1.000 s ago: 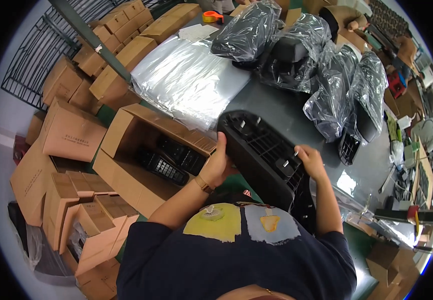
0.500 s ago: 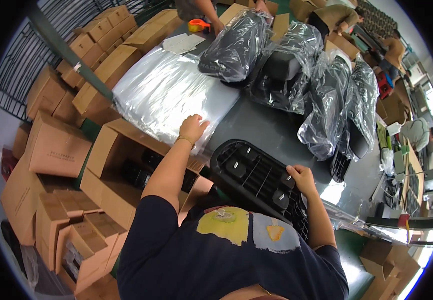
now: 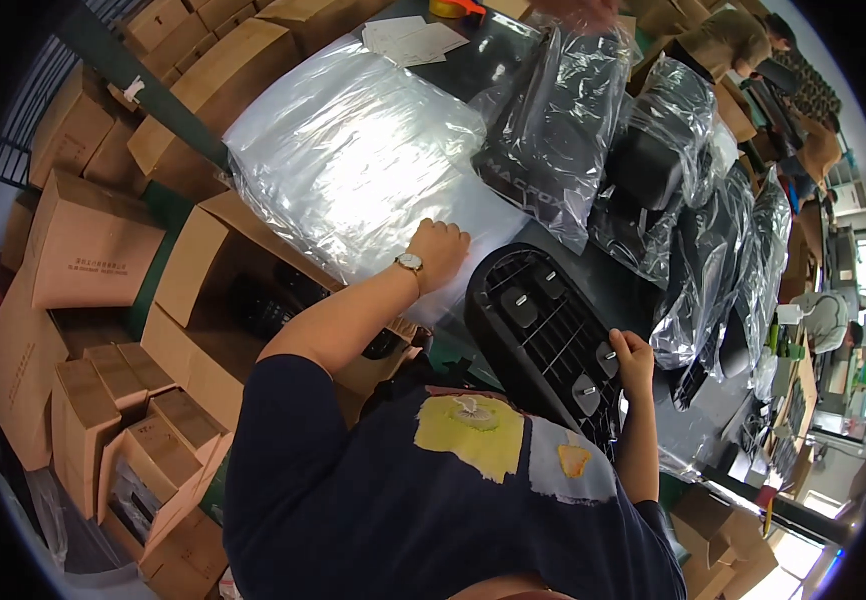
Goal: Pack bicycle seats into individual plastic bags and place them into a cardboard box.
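My left hand (image 3: 440,253) rests on the near right part of a stack of clear plastic bags (image 3: 343,150), its fingers curled closed on the top plastic. My right hand (image 3: 634,362) grips the right edge of a long black seat (image 3: 538,330), thumb on top. The seat lies tilted against my front with its ribbed underside up, and metal bolts stick out of its pads. Right of the bags, several black seats in clear plastic (image 3: 558,130) lie on the dark table (image 3: 593,262).
An open carton (image 3: 188,265) with black parts inside stands left of the table, among several other cartons (image 3: 93,245). A green-grey post (image 3: 153,100) rises at the left. White papers (image 3: 413,40) lie beyond the bags. Another person's hand (image 3: 578,10) reaches in at the far side.
My left hand has curled its fingers on the bags. My right hand keeps its grip on the seat. The view has shifted, and the co-worker's hand is now over the far wrapped seat.
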Tool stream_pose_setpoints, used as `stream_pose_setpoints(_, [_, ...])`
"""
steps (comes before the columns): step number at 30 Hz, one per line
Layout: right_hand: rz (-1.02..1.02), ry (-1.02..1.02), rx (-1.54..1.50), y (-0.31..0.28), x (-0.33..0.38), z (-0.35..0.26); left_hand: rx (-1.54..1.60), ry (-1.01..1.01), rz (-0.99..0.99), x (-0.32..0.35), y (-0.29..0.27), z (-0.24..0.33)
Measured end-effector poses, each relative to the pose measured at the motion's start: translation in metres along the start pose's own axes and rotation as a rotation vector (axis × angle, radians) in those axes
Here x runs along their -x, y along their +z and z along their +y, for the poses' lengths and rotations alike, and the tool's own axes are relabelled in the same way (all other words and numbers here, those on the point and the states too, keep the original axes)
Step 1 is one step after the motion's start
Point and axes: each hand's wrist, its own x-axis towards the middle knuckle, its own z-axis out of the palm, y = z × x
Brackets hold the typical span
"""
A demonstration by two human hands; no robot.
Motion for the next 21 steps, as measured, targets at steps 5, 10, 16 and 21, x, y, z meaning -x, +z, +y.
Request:
stream_pose_setpoints(5, [0.043, 0.006, 0.047, 0.004, -0.004, -0.015, 0.092, 0.064, 0.015, 0.007, 0.026, -0.006])
stream_pose_setpoints(10, [0.087, 0.031, 0.081, 0.005, -0.007, -0.019, 0.243, 0.01, 0.05, 0.006, 0.017, -0.009])
stream_pose_setpoints(16, [0.104, 0.01, 0.181, 0.011, -0.015, -0.035, 0.761, -0.333, 0.047, 0.01, 0.017, -0.046])
stream_pose_setpoints(21, [0.127, -0.145, 0.296, 0.017, -0.025, -0.048, 1.321, -0.587, 0.079, 0.016, 0.024, -0.066])
